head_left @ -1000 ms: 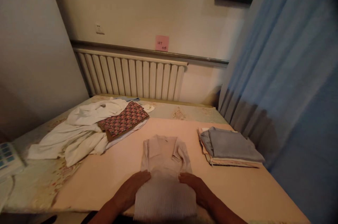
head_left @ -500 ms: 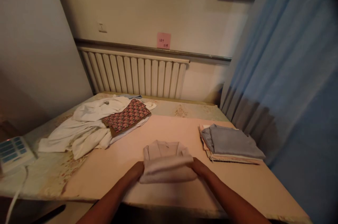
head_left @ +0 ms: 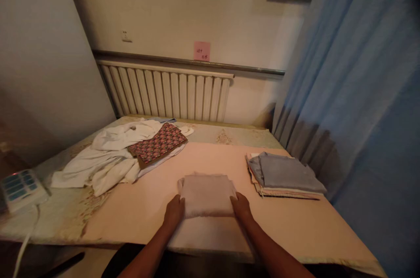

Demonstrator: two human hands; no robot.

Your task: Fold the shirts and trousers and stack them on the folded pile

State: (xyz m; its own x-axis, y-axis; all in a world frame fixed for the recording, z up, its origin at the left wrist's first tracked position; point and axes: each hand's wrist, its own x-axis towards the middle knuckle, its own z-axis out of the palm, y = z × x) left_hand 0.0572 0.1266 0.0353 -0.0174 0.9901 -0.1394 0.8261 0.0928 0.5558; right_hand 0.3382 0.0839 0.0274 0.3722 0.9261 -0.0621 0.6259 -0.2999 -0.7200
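Observation:
A pale pinkish-grey garment [head_left: 208,195], folded into a flat rectangle, lies on the pink cloth [head_left: 138,221] near the table's front edge. My left hand [head_left: 175,211] grips its left side, thumb on top and the other fingers tucked out of sight. On the opposite side my right hand [head_left: 242,206] pinches the edge the same way. To the right rests a stack of folded clothes [head_left: 288,174] with a grey piece on top.
White clothes [head_left: 98,155] lie crumpled at the left, beside a red patterned cloth [head_left: 159,144]. A white power strip [head_left: 24,190] with a cable sits at the left edge. A radiator [head_left: 167,90] stands behind the table; a blue curtain [head_left: 354,94] hangs at the right.
The garment's near part has been folded over toward the far side, covering the collar opening. Both hands have moved with it and now hold the folded sides.

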